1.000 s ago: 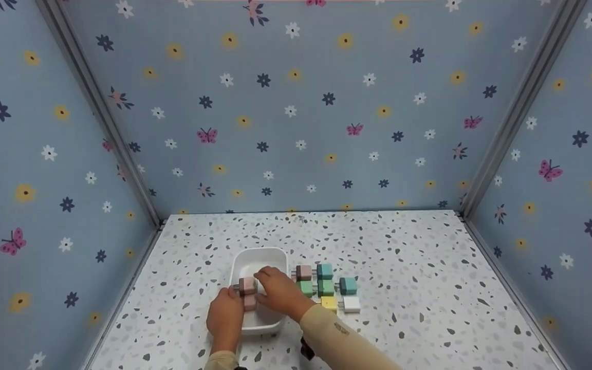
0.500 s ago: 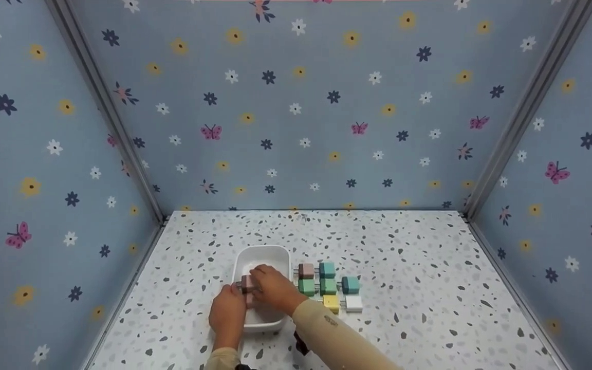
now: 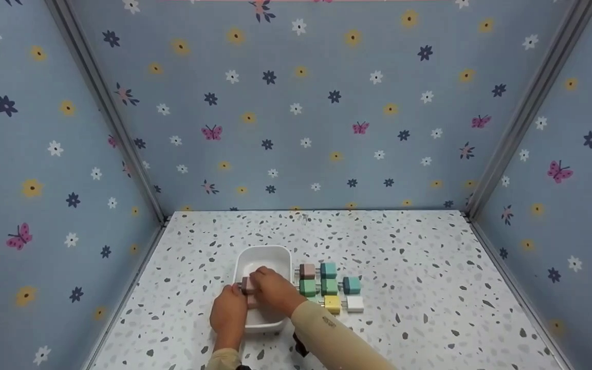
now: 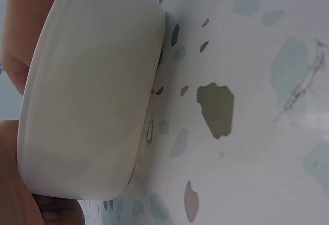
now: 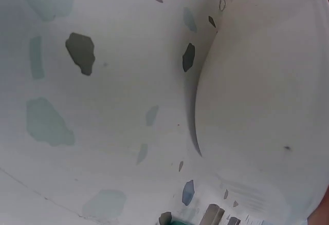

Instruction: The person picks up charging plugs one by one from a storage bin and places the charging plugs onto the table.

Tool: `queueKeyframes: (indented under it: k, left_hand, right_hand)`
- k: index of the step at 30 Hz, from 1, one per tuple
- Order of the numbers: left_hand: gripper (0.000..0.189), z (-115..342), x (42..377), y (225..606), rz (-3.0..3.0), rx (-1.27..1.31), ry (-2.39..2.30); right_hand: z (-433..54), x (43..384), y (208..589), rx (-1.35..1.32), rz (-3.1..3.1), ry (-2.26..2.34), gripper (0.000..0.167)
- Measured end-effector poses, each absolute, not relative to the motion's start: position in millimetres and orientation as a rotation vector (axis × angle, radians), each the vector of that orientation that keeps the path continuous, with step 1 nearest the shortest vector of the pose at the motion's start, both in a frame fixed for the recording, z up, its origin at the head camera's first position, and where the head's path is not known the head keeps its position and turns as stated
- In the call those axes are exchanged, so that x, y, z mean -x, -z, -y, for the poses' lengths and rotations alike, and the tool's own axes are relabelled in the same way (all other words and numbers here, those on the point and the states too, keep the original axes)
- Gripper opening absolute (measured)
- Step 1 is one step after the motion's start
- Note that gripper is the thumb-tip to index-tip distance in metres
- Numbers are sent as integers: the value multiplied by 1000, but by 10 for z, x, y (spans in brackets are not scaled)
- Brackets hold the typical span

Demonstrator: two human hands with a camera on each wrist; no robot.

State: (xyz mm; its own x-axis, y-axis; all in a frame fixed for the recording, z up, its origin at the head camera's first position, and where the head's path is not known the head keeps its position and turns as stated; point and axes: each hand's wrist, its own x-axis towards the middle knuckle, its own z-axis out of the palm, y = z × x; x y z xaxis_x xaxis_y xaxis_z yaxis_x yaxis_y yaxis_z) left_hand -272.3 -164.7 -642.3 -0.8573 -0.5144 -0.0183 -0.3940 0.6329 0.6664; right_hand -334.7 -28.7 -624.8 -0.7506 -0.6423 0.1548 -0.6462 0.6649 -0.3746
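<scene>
A white tub (image 3: 264, 327) stands on the speckled tabletop, its outer wall filling much of both wrist views. Two pinkish charger plugs are at its left side: an upper pink charger plug (image 3: 247, 284) with its prongs to the left, and a lower pink charger plug (image 3: 252, 301) partly hidden. My right hand (image 3: 275, 292) reaches over the tub and pinches the upper plug from the right. My left hand (image 3: 228, 310) grips the tub's left rim, fingers (image 4: 59, 212) round the outside, its fingertips close to the upper plug's prongs. Contact with the prongs is unclear.
Right of the tub lie several charger plugs in rows: a pink plug (image 3: 307, 271), teal plugs (image 3: 351, 285), green plugs (image 3: 329, 287), a yellow plug (image 3: 332, 304) and a white plug (image 3: 355, 303). Flower-patterned panels (image 3: 301, 103) enclose the table's back and sides.
My right hand's fingers have closed in leftward onto the upper pink plug, covering its right part. The left hand stays at the rim. The head view has shifted slightly.
</scene>
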Motion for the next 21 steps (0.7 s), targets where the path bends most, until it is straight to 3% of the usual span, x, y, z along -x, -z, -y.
queueKeyframes:
  k: [7,21]
  left_hand:
    - [45,1652,2725,6438,2684,-744,1030]
    - [45,1649,2730,6440,2659,-772,1029]
  right_hand:
    - [297,3342,6250,-1073,2887,-663,15]
    - [291,3342,6285,-1030,2867,-757,22]
